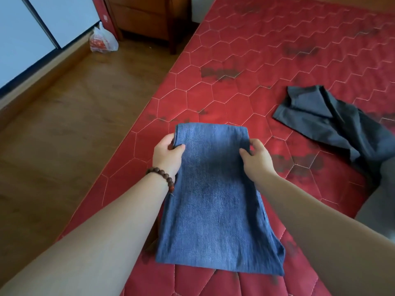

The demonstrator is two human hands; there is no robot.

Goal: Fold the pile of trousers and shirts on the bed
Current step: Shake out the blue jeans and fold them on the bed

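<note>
A pair of blue denim trousers (215, 201) lies folded in a long strip on the red quilted mattress (245, 60), running from near me to the middle of the bed. My left hand (167, 153) pinches the far left edge of the denim, thumb on top. My right hand (257, 155) grips the far right edge the same way. A dark grey garment (333, 120) lies crumpled and flat to the right, apart from the trousers.
The bed's left edge runs diagonally beside a wooden floor (64, 124). A wooden nightstand (147, 16) stands at the back, with a white and red plastic bag (102, 40) on the floor beside it. Something grey (382, 199) shows at the right edge.
</note>
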